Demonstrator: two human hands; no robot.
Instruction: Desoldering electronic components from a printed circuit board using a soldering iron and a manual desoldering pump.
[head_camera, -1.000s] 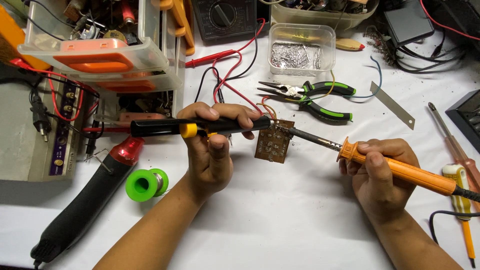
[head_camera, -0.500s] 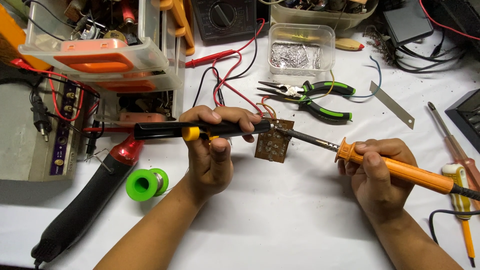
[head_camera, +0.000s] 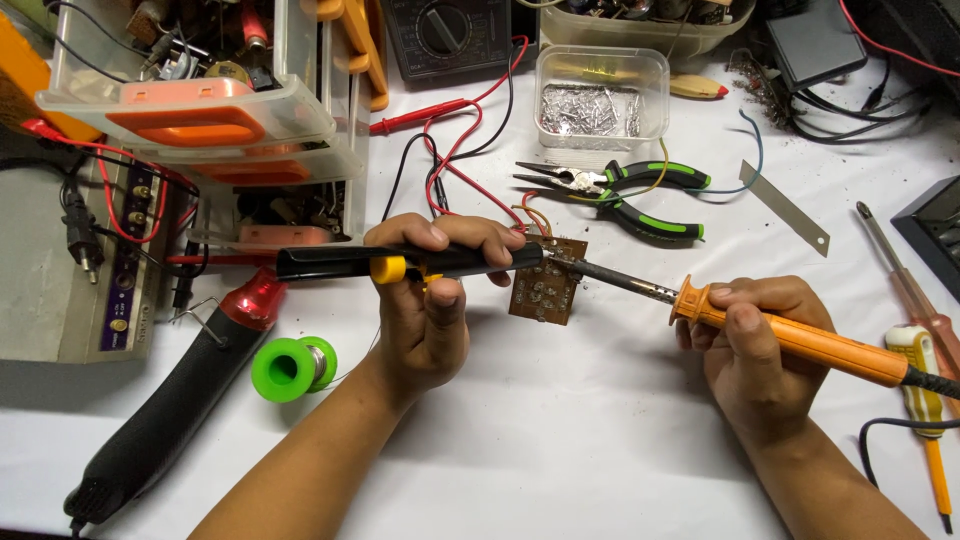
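My left hand grips a black desoldering pump with a yellow button, held level, its tip at the top edge of a small brown circuit board. My right hand holds an orange-handled soldering iron. The iron's metal tip reaches left to the same spot on the board, next to the pump's tip. The board lies on the white table with thin wires leading off its upper edge.
Green-handled pliers, a clear tub of metal parts and a multimeter with red and black leads lie behind. A green solder spool and a red-black hot-air tool lie left. Screwdrivers lie right.
The pump, board and iron have shifted very slightly; the two tips stay together at the board's top edge.
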